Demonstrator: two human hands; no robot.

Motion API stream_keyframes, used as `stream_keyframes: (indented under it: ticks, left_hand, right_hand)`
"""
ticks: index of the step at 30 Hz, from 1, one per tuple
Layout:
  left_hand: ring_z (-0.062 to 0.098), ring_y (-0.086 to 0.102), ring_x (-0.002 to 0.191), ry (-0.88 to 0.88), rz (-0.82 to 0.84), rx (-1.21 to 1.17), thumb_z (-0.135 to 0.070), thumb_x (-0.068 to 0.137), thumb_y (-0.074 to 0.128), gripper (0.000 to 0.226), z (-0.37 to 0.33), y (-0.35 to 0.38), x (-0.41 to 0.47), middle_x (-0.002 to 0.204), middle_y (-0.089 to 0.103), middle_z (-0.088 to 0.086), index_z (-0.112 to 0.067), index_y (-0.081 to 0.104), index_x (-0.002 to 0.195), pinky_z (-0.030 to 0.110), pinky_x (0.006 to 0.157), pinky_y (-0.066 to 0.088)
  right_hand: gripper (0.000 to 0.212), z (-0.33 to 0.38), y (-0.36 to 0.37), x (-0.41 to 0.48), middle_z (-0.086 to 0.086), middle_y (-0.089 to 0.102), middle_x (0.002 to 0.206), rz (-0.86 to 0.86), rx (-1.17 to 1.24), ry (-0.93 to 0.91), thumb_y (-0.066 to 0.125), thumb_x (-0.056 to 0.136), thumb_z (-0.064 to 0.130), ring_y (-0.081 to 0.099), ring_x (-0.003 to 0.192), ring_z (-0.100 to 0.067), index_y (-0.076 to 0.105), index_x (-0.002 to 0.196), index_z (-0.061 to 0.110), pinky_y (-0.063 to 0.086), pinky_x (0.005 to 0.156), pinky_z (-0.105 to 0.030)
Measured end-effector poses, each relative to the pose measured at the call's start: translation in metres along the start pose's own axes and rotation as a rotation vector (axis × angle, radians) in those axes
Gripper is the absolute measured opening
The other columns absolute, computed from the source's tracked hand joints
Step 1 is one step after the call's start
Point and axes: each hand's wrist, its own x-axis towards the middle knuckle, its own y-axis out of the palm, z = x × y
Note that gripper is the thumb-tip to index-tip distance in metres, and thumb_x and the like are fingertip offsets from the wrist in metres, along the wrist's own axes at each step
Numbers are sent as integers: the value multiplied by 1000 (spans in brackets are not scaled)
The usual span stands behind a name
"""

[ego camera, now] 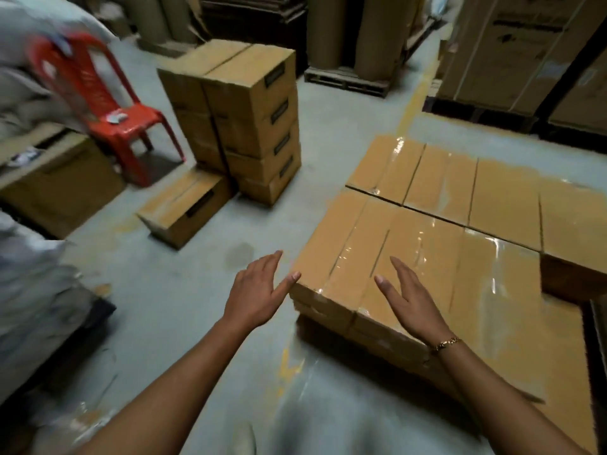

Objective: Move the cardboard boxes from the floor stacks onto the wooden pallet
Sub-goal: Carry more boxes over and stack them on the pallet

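Note:
Several taped cardboard boxes (pixel 437 231) lie packed side by side in a block on the right, hiding the wooden pallet beneath them. My left hand (pixel 258 290) hovers with straight fingers just left of the block's near corner, thumb close to the box edge. Above the nearest box top my right hand (pixel 407 298) is held flat and holds nothing; a bracelet sits on its wrist. On the floor at centre left rises a tall stack of boxes (pixel 253 119), with a single box (pixel 185 210) lying in front of it.
A red plastic chair (pixel 108 103) stands left of the stack. An open carton (pixel 56 182) and wrapped sacks (pixel 29 290) fill the left side. Paper rolls (pixel 377 34) on a pallet and large cartons (pixel 525 50) line the back. Grey concrete floor (pixel 328 133) runs between stack and block.

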Motion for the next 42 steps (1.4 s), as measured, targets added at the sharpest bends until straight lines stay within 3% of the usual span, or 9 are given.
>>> stream_keyframes:
  ticks: [5, 14, 23, 32, 42]
  left_hand:
    - [17, 35, 146, -90, -4, -25, -73, 96, 30, 76, 106, -95, 22, 160, 40, -4, -28, 34, 157, 41, 115, 30]
    - [19, 34, 147, -255, -29, -44, -74, 96, 29, 76, 274, -203, 69, 161, 38, -3, -28, 36, 156, 44, 117, 28]
    - [18, 35, 146, -353, -25, -67, -76, 94, 26, 78, 390, -222, 183, 160, 39, -4, -29, 37, 155, 43, 115, 30]
    - [23, 36, 145, -432, -10, -50, -67, 100, 33, 69, 511, -235, 355, 158, 42, 1, -24, 40, 154, 44, 113, 31]
    - [23, 34, 146, -479, 40, -91, -65, 101, 34, 68, 668, -223, 495, 159, 40, 1, -23, 39, 154, 45, 113, 29]
  right_hand:
    - [76, 123, 68, 44, 7, 24, 166, 66, 98, -41, 39, 95, 66, 23, 152, -11, 23, 160, 29, 17, 115, -24]
    - [75, 282, 166, 149, 8, 25, 166, 189, 209, -58, 45, 98, 62, 25, 152, -12, 25, 161, 27, 21, 124, -36]
    - [82, 365, 253, 310, 10, 25, 166, 318, 202, -76, 44, 92, 73, 29, 151, -13, 23, 160, 32, 26, 123, -41]
    - [81, 456, 349, 509, 3, 22, 168, 484, 137, -94, 45, 97, 67, 28, 152, -20, 19, 162, 25, 27, 123, -42]
    - [81, 514, 466, 676, 3, 24, 168, 524, 214, 47, 48, 97, 66, 28, 152, -21, 20, 162, 25, 27, 123, -43]
